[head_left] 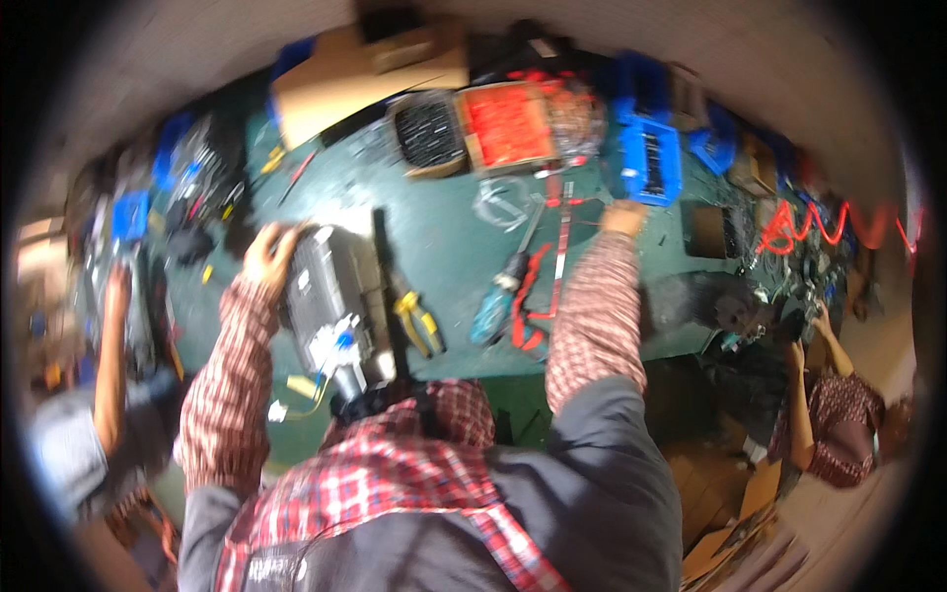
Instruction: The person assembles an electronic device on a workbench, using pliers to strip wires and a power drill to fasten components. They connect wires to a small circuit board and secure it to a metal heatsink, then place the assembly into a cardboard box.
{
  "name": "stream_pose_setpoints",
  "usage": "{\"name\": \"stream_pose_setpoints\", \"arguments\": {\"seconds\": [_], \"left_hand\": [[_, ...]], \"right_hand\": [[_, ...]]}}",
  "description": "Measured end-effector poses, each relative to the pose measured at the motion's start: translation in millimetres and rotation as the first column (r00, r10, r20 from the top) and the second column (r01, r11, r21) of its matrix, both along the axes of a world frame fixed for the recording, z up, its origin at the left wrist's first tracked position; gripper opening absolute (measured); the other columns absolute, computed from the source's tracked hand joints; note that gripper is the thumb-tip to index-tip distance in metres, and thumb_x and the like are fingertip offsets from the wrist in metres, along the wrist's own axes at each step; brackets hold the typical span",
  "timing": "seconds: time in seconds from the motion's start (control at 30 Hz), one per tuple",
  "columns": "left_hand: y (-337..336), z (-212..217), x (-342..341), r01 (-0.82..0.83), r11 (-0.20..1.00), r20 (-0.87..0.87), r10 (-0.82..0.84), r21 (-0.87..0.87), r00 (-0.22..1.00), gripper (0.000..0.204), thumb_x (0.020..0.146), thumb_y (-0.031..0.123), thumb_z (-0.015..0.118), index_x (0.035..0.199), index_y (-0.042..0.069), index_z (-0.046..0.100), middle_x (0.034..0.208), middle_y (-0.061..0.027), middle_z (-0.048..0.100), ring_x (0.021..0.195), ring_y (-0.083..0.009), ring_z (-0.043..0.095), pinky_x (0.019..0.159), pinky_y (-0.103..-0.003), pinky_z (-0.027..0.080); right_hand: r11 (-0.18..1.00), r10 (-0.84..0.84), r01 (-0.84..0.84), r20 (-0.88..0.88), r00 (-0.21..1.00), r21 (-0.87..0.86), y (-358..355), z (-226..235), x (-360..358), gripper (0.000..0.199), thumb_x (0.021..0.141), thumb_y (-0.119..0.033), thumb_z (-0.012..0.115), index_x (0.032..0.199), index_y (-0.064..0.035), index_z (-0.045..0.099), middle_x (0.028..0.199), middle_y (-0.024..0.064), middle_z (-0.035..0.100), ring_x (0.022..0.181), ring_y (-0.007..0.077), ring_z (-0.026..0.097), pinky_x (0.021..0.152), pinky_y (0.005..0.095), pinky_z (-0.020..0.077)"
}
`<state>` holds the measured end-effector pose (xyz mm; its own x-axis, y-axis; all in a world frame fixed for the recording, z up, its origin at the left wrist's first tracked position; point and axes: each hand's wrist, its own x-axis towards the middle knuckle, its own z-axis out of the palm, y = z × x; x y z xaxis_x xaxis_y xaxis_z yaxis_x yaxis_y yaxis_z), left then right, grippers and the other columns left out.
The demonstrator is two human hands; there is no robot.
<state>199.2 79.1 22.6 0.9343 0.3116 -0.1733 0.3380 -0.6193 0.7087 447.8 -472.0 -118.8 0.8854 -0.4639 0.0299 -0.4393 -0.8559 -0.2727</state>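
Observation:
On the near left of the green table lies a dark grey, box-like housing (318,266) with a light metal side and a silvery cylindrical part at its near end. My left hand (269,257) grips its far left corner, fingers curled at the edge. My right arm reaches far across the table. My right hand (623,217) is at the near edge of a blue bin (673,178) that holds small dark parts; its fingers are blurred and I cannot make out anything in them. Yellow-handled pliers (420,324) lie right of the housing.
A teal power drill (493,308) and a red strap (533,296) lie mid-table. Cartons of red parts (508,126) and black parts (429,133) stand behind. A coiled red hose (829,225) hangs at right. Co-workers' arms (113,345) work at both sides.

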Motion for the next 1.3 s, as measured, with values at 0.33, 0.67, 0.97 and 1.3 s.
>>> {"name": "stream_pose_setpoints", "arguments": {"seconds": [0.33,0.67,0.97,1.3], "left_hand": [[21.2,-24.2,-4.0,0.109,0.975,0.17,-0.077,-0.191,0.982,0.03,0.09,0.032,0.064,0.103,0.005,0.068,0.098,-0.0095,0.069,0.097,-0.021,0.063,0.089,-0.032,0.047],[24.9,-20.6,9.6,0.263,0.91,0.163,-0.22,-0.321,0.962,0.022,0.088,0.02,0.068,0.106,0.007,0.063,0.102,-0.0037,0.066,0.101,-0.0132,0.059,0.095,-0.029,0.044],[21.3,-24.1,10.9,0.255,0.931,0.181,-0.213,-0.26,0.96,0.028,0.095,0.029,0.06,0.107,0.005,0.063,0.098,-0.0102,0.07,0.094,-0.0196,0.066,0.086,-0.034,0.05],[29.5,-18.4,8.4,0.389,0.891,0.194,-0.35,-0.232,0.916,0.03,0.087,0.029,0.068,0.106,0.007,0.061,0.097,-0.0108,0.068,0.094,-0.0254,0.063,0.088,-0.038,0.049]], "right_hand": [[0.434,0.322,-0.639,0.552,0.769,0.636,214.7,294.4,-216.2,0.009,0.088,-0.011,0.067,0.093,-0.0031,0.065,0.08,0.0004,0.063,0.075,0.0084,0.056,0.065,0.0233,0.0456],[0.444,0.875,-0.886,0.279,0.396,-0.133,364.8,195.5,-307.3,0.008,0.079,-0.013,0.064,0.079,-0.0103,0.057,0.074,0.0045,0.06,0.073,0.0236,0.057,0.07,0.0382,0.039],[0.625,0.78,-0.773,0.092,0.618,-0.105,395.9,203.5,-329.9,0.012,0.077,-0.015,0.066,0.078,-0.0052,0.058,0.071,0.0125,0.066,0.073,0.0276,0.065,0.073,0.0375,0.0424],[0.577,0.816,-0.805,0.058,0.575,-0.138,399.4,197.9,-328.9,0.011,0.076,-0.015,0.066,0.078,-0.0075,0.058,0.071,0.0096,0.066,0.073,0.0261,0.064,0.074,0.0386,0.0414]]}}
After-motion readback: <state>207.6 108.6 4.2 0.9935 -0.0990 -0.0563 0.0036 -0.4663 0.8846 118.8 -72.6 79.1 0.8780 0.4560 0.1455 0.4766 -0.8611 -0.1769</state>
